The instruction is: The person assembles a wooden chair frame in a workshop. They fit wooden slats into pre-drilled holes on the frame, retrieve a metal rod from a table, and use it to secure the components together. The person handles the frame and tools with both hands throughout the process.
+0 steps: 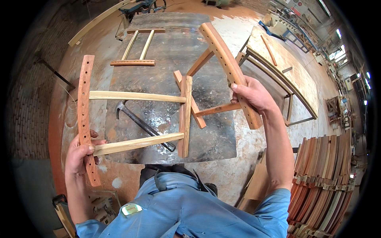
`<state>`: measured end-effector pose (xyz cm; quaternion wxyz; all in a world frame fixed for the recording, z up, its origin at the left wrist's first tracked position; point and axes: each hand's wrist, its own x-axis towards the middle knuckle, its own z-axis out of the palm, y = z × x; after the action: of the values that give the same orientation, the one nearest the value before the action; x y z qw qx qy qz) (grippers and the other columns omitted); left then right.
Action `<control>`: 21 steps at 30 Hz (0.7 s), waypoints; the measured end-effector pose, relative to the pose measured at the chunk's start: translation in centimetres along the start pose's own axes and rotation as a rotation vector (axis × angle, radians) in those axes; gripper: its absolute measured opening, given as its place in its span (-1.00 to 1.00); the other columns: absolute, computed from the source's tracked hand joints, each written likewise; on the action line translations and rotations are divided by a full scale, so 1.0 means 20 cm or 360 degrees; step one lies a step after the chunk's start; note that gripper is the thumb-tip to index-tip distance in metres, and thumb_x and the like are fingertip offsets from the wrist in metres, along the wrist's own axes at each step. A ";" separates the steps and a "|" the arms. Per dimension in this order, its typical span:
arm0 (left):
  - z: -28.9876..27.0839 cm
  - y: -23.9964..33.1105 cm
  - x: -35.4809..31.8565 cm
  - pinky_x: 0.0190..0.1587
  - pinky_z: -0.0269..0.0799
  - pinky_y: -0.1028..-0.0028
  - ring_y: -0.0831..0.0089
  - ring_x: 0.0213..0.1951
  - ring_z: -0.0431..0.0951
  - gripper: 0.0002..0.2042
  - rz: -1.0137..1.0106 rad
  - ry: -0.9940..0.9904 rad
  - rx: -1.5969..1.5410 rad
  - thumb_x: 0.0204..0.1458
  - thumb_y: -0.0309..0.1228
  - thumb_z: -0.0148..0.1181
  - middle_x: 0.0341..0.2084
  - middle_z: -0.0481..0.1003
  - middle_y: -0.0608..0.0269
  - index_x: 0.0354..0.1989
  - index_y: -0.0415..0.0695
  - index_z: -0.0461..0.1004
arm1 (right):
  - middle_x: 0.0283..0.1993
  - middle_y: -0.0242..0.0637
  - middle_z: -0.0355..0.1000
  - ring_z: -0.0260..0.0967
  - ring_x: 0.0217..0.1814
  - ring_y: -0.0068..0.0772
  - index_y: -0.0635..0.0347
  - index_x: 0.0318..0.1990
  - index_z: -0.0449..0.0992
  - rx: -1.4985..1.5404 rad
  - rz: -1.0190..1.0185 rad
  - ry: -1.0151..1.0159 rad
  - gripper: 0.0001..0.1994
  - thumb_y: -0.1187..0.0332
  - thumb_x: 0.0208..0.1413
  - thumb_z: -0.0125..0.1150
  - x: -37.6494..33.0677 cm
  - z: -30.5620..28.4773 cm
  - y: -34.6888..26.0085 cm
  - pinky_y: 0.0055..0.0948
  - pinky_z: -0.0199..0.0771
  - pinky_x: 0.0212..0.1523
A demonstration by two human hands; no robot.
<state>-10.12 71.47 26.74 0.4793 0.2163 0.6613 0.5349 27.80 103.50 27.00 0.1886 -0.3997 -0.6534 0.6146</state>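
The hammer lies partly hidden: its handle passes under the lower pale rung of the left frame, so the middle of the grip cannot be seen. The left hand covers part of the drilled reddish rail, and the right hand covers a stretch of the other curved rail. The stack of curved wooden parts runs out of the lower right edge. The machines at the top rim are too bent and small to tell apart.
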 end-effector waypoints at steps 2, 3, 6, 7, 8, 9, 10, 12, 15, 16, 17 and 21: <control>-0.02 0.00 0.02 -0.63 0.52 0.48 0.33 -0.46 0.60 -0.50 -0.0027 -0.0049 0.0033 -0.28 -0.41 0.21 -0.32 0.58 -0.15 -0.07 -0.31 0.32 | -0.51 -0.38 0.33 0.35 -0.50 -0.57 0.31 -0.26 0.36 0.0018 -0.0011 0.0006 -0.72 0.27 0.10 0.26 0.00 -0.03 0.03 -0.53 0.41 -0.41; -0.03 0.00 0.03 -0.63 0.52 0.48 0.33 -0.47 0.61 -0.50 -0.0042 -0.0069 0.0050 -0.28 -0.41 0.21 -0.32 0.58 -0.14 -0.07 -0.31 0.32 | -0.51 -0.38 0.33 0.35 -0.50 -0.57 0.30 -0.26 0.36 0.0028 -0.0018 0.0005 -0.72 0.26 0.10 0.26 0.00 -0.04 0.04 -0.54 0.41 -0.41; 0.00 -0.02 0.05 -0.62 0.56 0.50 0.28 -0.46 0.63 -0.49 -0.0078 -0.0149 0.0036 -0.26 -0.40 0.19 -0.34 0.58 -0.16 -0.06 -0.34 0.29 | -0.51 -0.38 0.34 0.36 -0.50 -0.56 0.29 -0.25 0.35 0.0014 0.0057 -0.0003 -0.70 0.23 0.10 0.26 -0.04 -0.05 0.02 -0.54 0.42 -0.40; 0.01 -0.02 0.05 -0.62 0.56 0.49 0.30 -0.45 0.63 -0.50 -0.0076 -0.0163 0.0023 -0.25 -0.41 0.19 -0.33 0.58 -0.16 -0.05 -0.33 0.30 | -0.51 -0.37 0.34 0.36 -0.50 -0.56 0.29 -0.24 0.35 0.0015 0.0078 -0.0017 -0.69 0.23 0.09 0.26 -0.04 -0.05 0.02 -0.54 0.42 -0.39; 0.02 -0.02 0.06 -0.61 0.56 0.49 0.31 -0.45 0.62 -0.51 -0.0073 -0.0184 0.0008 -0.24 -0.42 0.20 -0.32 0.58 -0.15 -0.05 -0.32 0.31 | -0.51 -0.37 0.34 0.37 -0.50 -0.56 0.29 -0.24 0.35 0.0012 0.0100 -0.0025 -0.69 0.22 0.09 0.27 -0.05 -0.05 0.02 -0.54 0.42 -0.39; 0.03 -0.03 0.06 -0.61 0.55 0.48 0.33 -0.44 0.62 -0.52 -0.0071 -0.0204 -0.0008 -0.24 -0.43 0.21 -0.30 0.57 -0.15 -0.05 -0.31 0.32 | -0.51 -0.37 0.35 0.37 -0.50 -0.55 0.29 -0.23 0.35 0.0009 0.0122 -0.0033 -0.68 0.22 0.09 0.27 -0.06 -0.05 0.02 -0.55 0.42 -0.39; 0.04 -0.03 0.06 -0.61 0.56 0.48 0.33 -0.44 0.62 -0.52 -0.0061 -0.0198 -0.0013 -0.22 -0.43 0.20 -0.30 0.57 -0.16 -0.05 -0.31 0.32 | -0.51 -0.36 0.35 0.37 -0.50 -0.55 0.29 -0.22 0.35 0.0016 0.0129 -0.0044 -0.68 0.22 0.09 0.27 -0.07 -0.05 0.02 -0.55 0.42 -0.39; 0.05 -0.02 0.06 -0.62 0.56 0.49 0.33 -0.43 0.62 -0.53 -0.0046 -0.0177 -0.0017 -0.20 -0.44 0.20 -0.28 0.57 -0.16 -0.05 -0.31 0.32 | -0.50 -0.35 0.36 0.38 -0.49 -0.55 0.29 -0.21 0.35 0.0038 0.0146 -0.0073 -0.67 0.22 0.09 0.27 -0.08 -0.04 0.02 -0.55 0.43 -0.38; 0.02 -0.05 0.06 -0.51 0.59 0.46 0.30 -0.35 0.62 -0.54 -0.0107 -0.0244 -0.0065 -0.18 -0.45 0.19 -0.27 0.57 -0.16 -0.03 -0.32 0.32 | -0.48 -0.35 0.36 0.37 -0.48 -0.56 0.29 -0.19 0.34 0.0084 0.0154 -0.0109 -0.67 0.23 0.09 0.27 -0.06 -0.01 0.02 -0.54 0.44 -0.37; 0.02 -0.06 0.07 -0.53 0.59 0.47 0.30 -0.35 0.62 -0.53 -0.0095 -0.0254 -0.0069 -0.19 -0.44 0.18 -0.27 0.56 -0.16 -0.04 -0.32 0.32 | -0.48 -0.35 0.35 0.37 -0.48 -0.56 0.29 -0.18 0.35 0.0115 0.0149 -0.0076 -0.67 0.24 0.10 0.27 -0.09 0.00 0.02 -0.54 0.45 -0.36; 0.03 -0.06 0.07 -0.55 0.58 0.49 0.30 -0.36 0.62 -0.53 -0.0068 -0.0227 -0.0068 -0.21 -0.43 0.18 -0.26 0.56 -0.16 -0.04 -0.31 0.32 | -0.47 -0.36 0.35 0.37 -0.48 -0.56 0.30 -0.17 0.35 0.0151 0.0124 -0.0079 -0.68 0.24 0.10 0.26 -0.10 0.00 0.02 -0.54 0.46 -0.36; 0.05 -0.01 0.07 -0.49 0.58 0.50 0.28 -0.29 0.62 -0.53 -0.0154 -0.0215 0.0003 -0.20 -0.44 0.17 -0.22 0.55 -0.18 -0.04 -0.31 0.32 | -0.49 -0.37 0.35 0.38 -0.49 -0.55 0.31 -0.16 0.36 0.0261 0.0139 -0.0088 -0.69 0.27 0.11 0.26 -0.13 0.03 0.03 -0.51 0.50 -0.36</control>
<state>-9.88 72.90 25.99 0.5479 0.2202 0.6377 0.4946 29.11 101.14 26.94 0.1756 -0.3939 -0.5877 0.6846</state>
